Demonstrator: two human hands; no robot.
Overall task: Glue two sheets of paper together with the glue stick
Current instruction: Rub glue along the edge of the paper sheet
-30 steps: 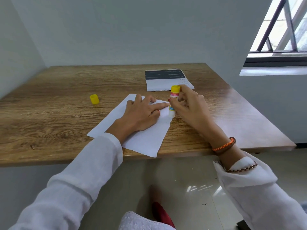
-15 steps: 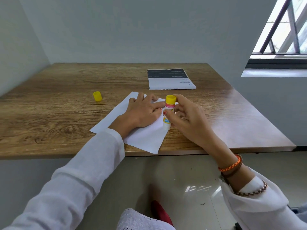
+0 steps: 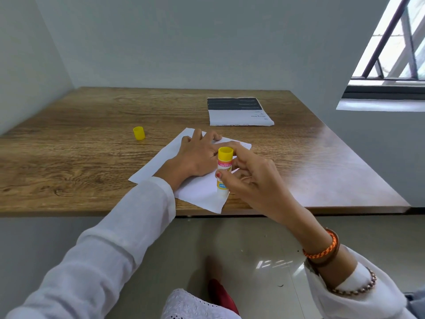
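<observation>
A wooden worktop [image 3: 69, 157] fills a corner between pale grey walls, with a barred window [image 3: 395, 42] cut off at the upper right edge. On the worktop lies a white sheet of paper [image 3: 200, 194], turned at an angle, its near corner reaching almost to the front edge. Whether this is one sheet or two stacked cannot be told, since the hands cover much of it.

The left hand [image 3: 195, 157] lies flat on the sheet, palm down, fingers spread and straight, pressing the paper to the wood. Its fingertips on the far side are partly hidden behind the glue stick [image 3: 223, 171]. The right hand [image 3: 250, 180] holds that glue stick upright, thumb and fingers curled round its lower body, with its white bottom end down on the sheet near the right-hand edge. The yellow end of the stick points up. The label on the stick is pink and yellow, but its print is too small to read, and the point where it meets the paper is hidden by the thumb.

A small yellow cap [image 3: 139, 133] stands well apart to the left on the bare wood. Farther back lies a printed sheet [image 3: 239, 111] with a dark striped upper half; its text cannot be made out. Both arms wear white sleeves, and an orange braided band [image 3: 322, 249] circles the right wrist.
</observation>
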